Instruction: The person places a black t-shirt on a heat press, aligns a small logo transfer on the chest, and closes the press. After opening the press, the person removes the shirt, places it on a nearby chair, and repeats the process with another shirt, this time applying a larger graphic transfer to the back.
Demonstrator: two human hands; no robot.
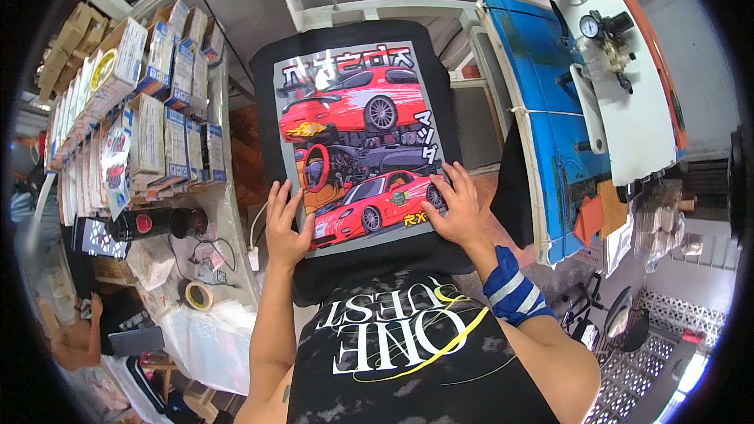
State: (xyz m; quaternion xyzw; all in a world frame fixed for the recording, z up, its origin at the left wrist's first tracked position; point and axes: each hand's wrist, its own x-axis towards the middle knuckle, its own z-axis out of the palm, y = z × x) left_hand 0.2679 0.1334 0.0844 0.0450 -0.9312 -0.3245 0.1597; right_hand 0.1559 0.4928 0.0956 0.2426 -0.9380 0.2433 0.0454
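Note:
A black T-shirt (267,71) is spread over the bed of a press in front of me. On it lies a glossy transfer sheet (361,141) printed with red cars, a steering wheel and lettering. My left hand (287,218) rests flat at the sheet's lower left edge, fingers stretched out and thumb on the print. At the lower right edge my right hand (455,202) does the same, fingers apart. Neither hand grips anything. The shirt's near part bunches close to my body.
To the right stands the press's blue padded part (534,102), with a pressure gauge (589,26) on a white panel beyond. A table at left carries stacked boxes (157,141), a black cylinder (149,224) and a tape roll (199,295). Another person's arm (96,322) shows at far left.

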